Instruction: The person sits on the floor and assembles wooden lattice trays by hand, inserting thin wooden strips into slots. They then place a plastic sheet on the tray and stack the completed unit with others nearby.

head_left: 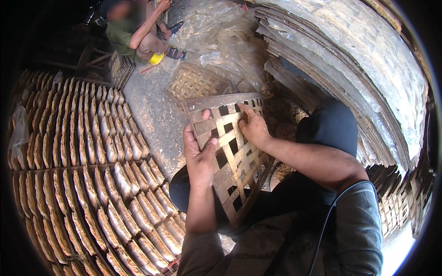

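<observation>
A woven bamboo tray (227, 139) with square gaps and a wooden rim tilts up over my lap. Its left edge is gripped by my left hand (201, 161), thumb on the near face and fingers wrapped behind. Near the top of the weave, just under the upper rim strip, my right hand (254, 129) has its fingers bent and pressed onto the slats. The tips of those fingers are partly hidden by the weave. Behind the held tray, another woven tray (197, 80) lies on the floor.
Rows of pale, brown-edged slabs (83, 129) fill racks on my left. A tall stack of thin boards and plastic sheets (363, 46) stands at right. Crumpled clear plastic (225, 46) covers the floor ahead. Another person (122, 39) sits at the far left, beside a yellow object (156, 59).
</observation>
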### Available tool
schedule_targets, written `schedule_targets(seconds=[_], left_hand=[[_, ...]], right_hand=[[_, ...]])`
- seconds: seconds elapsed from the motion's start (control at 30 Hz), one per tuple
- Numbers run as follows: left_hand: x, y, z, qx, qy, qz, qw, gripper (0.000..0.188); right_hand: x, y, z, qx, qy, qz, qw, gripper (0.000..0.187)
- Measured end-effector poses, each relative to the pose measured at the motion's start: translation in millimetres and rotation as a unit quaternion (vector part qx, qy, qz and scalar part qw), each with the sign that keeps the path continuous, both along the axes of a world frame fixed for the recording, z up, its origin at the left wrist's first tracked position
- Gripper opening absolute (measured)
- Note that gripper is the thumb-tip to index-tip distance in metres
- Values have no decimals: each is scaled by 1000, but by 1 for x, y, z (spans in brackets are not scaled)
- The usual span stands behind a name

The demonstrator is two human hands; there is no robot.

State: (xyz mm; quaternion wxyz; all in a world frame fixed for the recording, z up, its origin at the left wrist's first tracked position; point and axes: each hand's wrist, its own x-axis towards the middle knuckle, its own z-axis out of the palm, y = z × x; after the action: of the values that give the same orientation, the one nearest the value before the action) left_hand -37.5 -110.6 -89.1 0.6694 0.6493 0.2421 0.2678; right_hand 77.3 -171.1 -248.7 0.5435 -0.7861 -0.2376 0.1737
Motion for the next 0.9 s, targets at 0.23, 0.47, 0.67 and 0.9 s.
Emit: schedule_targets(seconds=[0.23,0.47,0.67,0.9], left_hand=[[7,-5,-4,-5,-40,-1,999,81],[15,-14,-2,24,-35,-12,999,81],[20,-17,-4,23,-44,1,999,77],[23,-23,-6,23,-34,16,999,76]], right_hand=[[5,-5,29,52,-38,-9,998,38],[12,-6,32,86,-28,-28,996,33],[11,-8,52,176,-40,32,983,33],[8,-10,69,199,35,-13,979,28]])
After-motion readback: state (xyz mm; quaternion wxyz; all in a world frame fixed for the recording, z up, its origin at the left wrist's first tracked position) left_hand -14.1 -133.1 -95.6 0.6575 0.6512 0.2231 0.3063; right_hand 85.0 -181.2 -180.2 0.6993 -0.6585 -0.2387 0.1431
